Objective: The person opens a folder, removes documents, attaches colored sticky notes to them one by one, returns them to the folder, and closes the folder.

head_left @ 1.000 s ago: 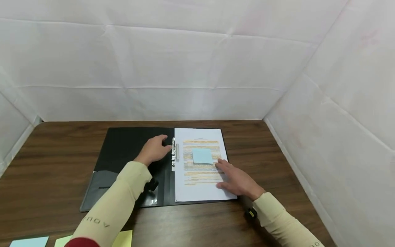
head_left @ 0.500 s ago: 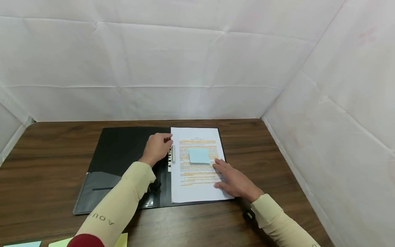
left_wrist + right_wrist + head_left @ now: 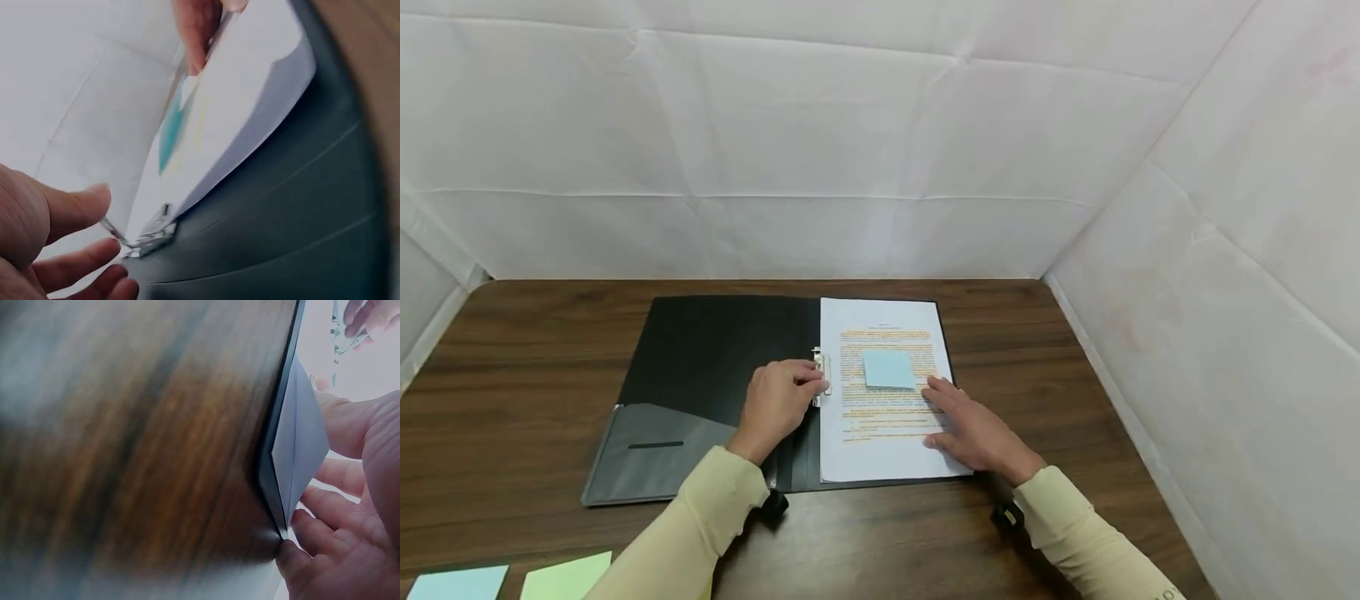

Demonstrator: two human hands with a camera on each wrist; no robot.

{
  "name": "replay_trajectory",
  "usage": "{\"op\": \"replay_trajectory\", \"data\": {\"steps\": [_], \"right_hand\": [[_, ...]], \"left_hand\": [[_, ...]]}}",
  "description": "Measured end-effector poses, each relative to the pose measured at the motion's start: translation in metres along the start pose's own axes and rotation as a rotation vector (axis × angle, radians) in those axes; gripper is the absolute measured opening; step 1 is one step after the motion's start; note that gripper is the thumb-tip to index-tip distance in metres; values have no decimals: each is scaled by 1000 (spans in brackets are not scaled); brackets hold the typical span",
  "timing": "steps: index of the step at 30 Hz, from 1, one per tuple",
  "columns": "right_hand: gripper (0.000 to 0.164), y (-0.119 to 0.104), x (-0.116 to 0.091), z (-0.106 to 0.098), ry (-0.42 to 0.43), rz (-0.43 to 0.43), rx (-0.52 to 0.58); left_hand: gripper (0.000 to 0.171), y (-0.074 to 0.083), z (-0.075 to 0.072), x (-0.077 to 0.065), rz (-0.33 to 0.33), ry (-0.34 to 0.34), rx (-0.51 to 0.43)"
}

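Note:
A black folder point(image 3: 718, 333) lies spread on the table. Along its inner spine is a metal clip point(image 3: 818, 358). My left hand point(image 3: 777, 404) is at this clip, thumb and forefinger around its thin metal lever point(image 3: 114, 231). A stack of printed sheets point(image 3: 887, 454) with orange-highlighted lines fills the folder's right side, its left edge by the clip. On the top sheet sits a light blue sticky note pad point(image 3: 889, 369). My right hand point(image 3: 977, 429) rests on the right edge of the sheets with its fingers extended, just beside the pad.
The folder's left cover has a grey pocket point(image 3: 655, 467) with a slit. At the table's front left lie a light blue pad point(image 3: 460, 583) and a light green pad point(image 3: 567, 577); a sliver of yellow shows by my left sleeve. White sheeting point(image 3: 790, 150) walls off the wooden table point(image 3: 1000, 333).
My left hand first reaches to the top of the clip, then draws back toward me along it, thumb and forefinger coming together at the lever. My right hand stays on the sheets.

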State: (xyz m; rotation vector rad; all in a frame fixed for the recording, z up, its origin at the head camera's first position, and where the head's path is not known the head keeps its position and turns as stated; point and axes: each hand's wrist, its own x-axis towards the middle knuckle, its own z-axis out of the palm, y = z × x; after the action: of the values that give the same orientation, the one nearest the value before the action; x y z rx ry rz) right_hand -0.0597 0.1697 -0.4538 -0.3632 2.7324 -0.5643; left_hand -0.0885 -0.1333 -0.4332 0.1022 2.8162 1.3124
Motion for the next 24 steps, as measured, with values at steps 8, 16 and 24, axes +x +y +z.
{"op": "replay_trajectory", "data": {"steps": [8,16,24], "right_hand": [[76,2,1,-4,19,-13,-5],[77,0,-4,1,-10,19,21],[75,0,-7,-2,6,-25,-4]], "left_hand": [[15,-6,22,-3,13,71,15],[24,-7,18,-9,11,98,-74],[64,-6,7,4,-232,-60,-98]]}}
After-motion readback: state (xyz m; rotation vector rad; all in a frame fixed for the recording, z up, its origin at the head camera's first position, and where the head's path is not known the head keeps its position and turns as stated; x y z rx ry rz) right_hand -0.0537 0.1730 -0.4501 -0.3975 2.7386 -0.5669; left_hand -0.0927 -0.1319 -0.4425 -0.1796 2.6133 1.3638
